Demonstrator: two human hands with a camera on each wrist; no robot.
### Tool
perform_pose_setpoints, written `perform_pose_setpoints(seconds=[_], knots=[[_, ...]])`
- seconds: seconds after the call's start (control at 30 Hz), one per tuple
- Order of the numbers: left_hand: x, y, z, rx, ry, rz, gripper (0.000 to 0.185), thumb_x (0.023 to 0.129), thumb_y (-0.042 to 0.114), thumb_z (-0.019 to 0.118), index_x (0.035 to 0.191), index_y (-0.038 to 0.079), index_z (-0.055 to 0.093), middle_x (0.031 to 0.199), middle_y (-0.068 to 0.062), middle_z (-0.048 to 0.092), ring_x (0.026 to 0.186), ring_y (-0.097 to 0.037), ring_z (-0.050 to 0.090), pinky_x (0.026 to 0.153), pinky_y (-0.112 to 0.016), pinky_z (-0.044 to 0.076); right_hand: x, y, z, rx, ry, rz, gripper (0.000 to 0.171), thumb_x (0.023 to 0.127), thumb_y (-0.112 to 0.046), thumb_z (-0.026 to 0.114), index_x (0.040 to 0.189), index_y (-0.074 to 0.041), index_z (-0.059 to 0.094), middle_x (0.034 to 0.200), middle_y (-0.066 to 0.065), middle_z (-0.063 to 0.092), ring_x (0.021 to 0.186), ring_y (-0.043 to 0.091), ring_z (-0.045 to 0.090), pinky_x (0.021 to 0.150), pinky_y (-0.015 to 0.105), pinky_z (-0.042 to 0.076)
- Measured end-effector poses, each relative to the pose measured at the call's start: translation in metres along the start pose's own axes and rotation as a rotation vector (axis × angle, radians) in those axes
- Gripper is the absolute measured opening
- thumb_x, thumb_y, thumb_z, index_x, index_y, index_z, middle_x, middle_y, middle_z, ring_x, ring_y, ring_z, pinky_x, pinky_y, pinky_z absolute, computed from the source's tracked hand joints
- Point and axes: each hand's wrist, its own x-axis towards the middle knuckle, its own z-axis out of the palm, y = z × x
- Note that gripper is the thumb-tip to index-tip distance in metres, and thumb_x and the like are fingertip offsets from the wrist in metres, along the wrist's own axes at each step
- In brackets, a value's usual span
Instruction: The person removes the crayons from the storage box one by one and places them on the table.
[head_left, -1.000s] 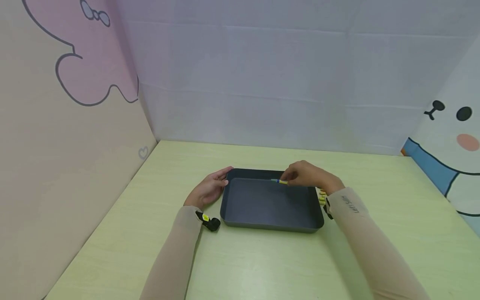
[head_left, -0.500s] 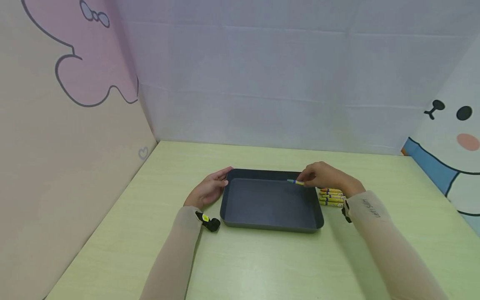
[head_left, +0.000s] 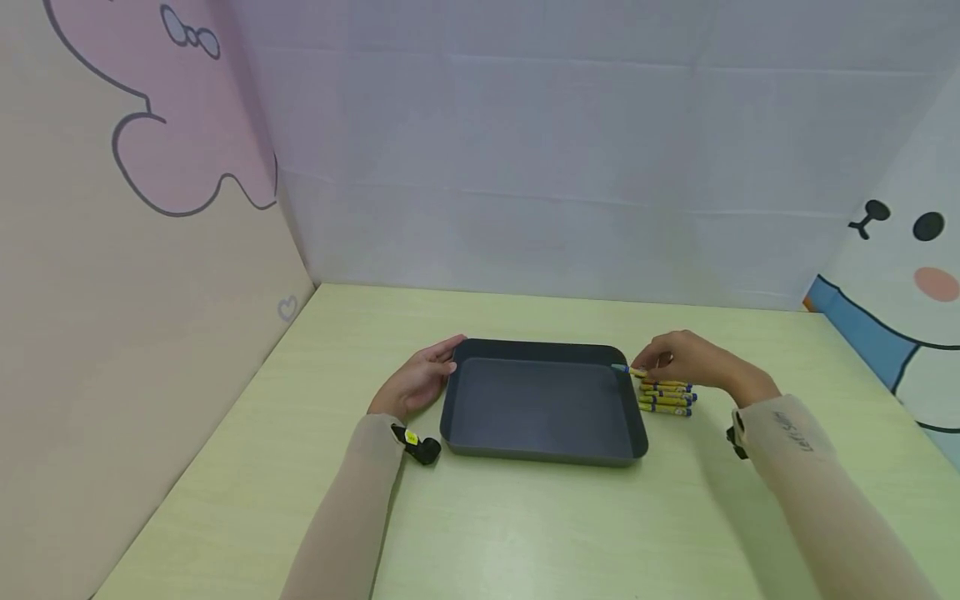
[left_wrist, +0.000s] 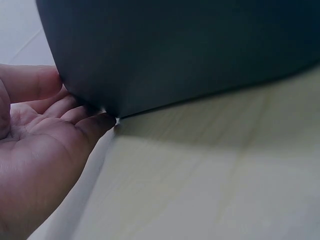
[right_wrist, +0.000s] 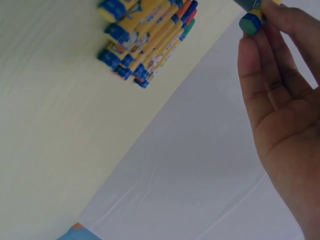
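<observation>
A dark grey rectangular tray (head_left: 540, 408) lies on the table, and my left hand (head_left: 415, 379) holds it by its left side. In the left wrist view, the thumb (left_wrist: 37, 84) meets the tray wall (left_wrist: 165, 55) while the other fingers reach the lower corner. My right hand (head_left: 686, 362) pinches a yellow-wrapped crayon (head_left: 628, 370) with a green tip just above the tray's right rim. Its blue-banded green end (right_wrist: 251, 23) shows between thumb and fingers in the right wrist view. Below that hand, several yellow-wrapped crayons (head_left: 666, 400) lie stacked close together, their ends (right_wrist: 112, 32) banded blue.
The pale wooden table (head_left: 517, 533) stretches around the tray. A white sheet (head_left: 480, 167) hangs along the back, with printed cartoon panels at the left (head_left: 187, 167) and right (head_left: 915, 275). A small black wrist camera (head_left: 423, 448) sits beside the tray's near left corner.
My right hand has moved rightward with the crayon, from above the tray's back part to its right rim, uncovering the stacked crayons. The left hand and tray have stayed put.
</observation>
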Motion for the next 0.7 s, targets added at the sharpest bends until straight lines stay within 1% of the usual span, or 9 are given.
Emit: perform_pose_setpoints(seconds=[0.2, 0.33, 0.43, 0.53, 0.63, 0.7], knots=[[0.001, -0.001, 0.000, -0.021, -0.011, 0.010, 0.061, 0.097, -0.011, 0.038, 0.153, 0.006, 0.022, 0.162, -0.006, 0.011, 0.148, -0.021, 0.015, 0.096, -0.018, 0.038, -0.012, 0.008, -0.002, 0.014, -0.012, 0.025, 0.022, 0.088, -0.005, 0.064, 0.108, -0.003, 0.071, 0.093, 0.003, 0.068, 0.081, 0.011, 0.060, 0.068, 0.028, 0.050], [0.001, -0.001, 0.001, -0.032, -0.008, 0.008, 0.061, 0.097, -0.011, 0.037, 0.153, 0.006, 0.022, 0.162, -0.006, 0.013, 0.147, -0.022, 0.017, 0.094, -0.018, 0.040, -0.019, 0.013, -0.002, 0.023, -0.028, 0.032, 0.023, 0.088, -0.004, 0.064, 0.109, 0.000, 0.070, 0.096, 0.006, 0.068, 0.081, 0.012, 0.060, 0.068, 0.028, 0.050], [0.000, 0.000, 0.001, -0.031, 0.000, 0.006, 0.061, 0.097, -0.011, 0.038, 0.153, 0.006, 0.023, 0.162, -0.006, 0.013, 0.147, -0.021, 0.018, 0.093, -0.017, 0.040, -0.024, 0.016, -0.002, 0.031, -0.042, 0.033, 0.022, 0.088, -0.005, 0.063, 0.109, 0.000, 0.070, 0.099, 0.008, 0.068, 0.083, 0.013, 0.061, 0.069, 0.028, 0.051], [0.000, 0.000, 0.001, -0.024, 0.010, 0.001, 0.060, 0.097, -0.010, 0.038, 0.153, 0.007, 0.025, 0.162, -0.004, 0.014, 0.146, -0.019, 0.019, 0.093, -0.017, 0.040, -0.028, 0.019, -0.001, 0.042, -0.061, 0.031, 0.020, 0.089, -0.005, 0.063, 0.107, -0.002, 0.071, 0.098, 0.006, 0.069, 0.083, 0.012, 0.062, 0.070, 0.027, 0.051], [0.000, 0.000, 0.000, -0.014, 0.004, 0.003, 0.061, 0.097, -0.011, 0.038, 0.153, 0.007, 0.024, 0.163, -0.004, 0.011, 0.147, -0.019, 0.016, 0.093, -0.017, 0.039, -0.031, 0.022, 0.002, 0.069, -0.090, 0.036, 0.020, 0.088, -0.005, 0.064, 0.106, -0.002, 0.071, 0.097, 0.005, 0.069, 0.082, 0.011, 0.062, 0.070, 0.027, 0.051], [0.000, 0.000, 0.000, -0.005, -0.004, 0.007, 0.061, 0.097, -0.011, 0.038, 0.153, 0.006, 0.022, 0.163, -0.004, 0.006, 0.148, -0.019, 0.009, 0.092, -0.016, 0.039, -0.032, 0.024, 0.004, 0.096, -0.112, 0.065, 0.020, 0.088, -0.006, 0.065, 0.106, -0.003, 0.072, 0.097, 0.005, 0.070, 0.082, 0.010, 0.062, 0.070, 0.026, 0.051]])
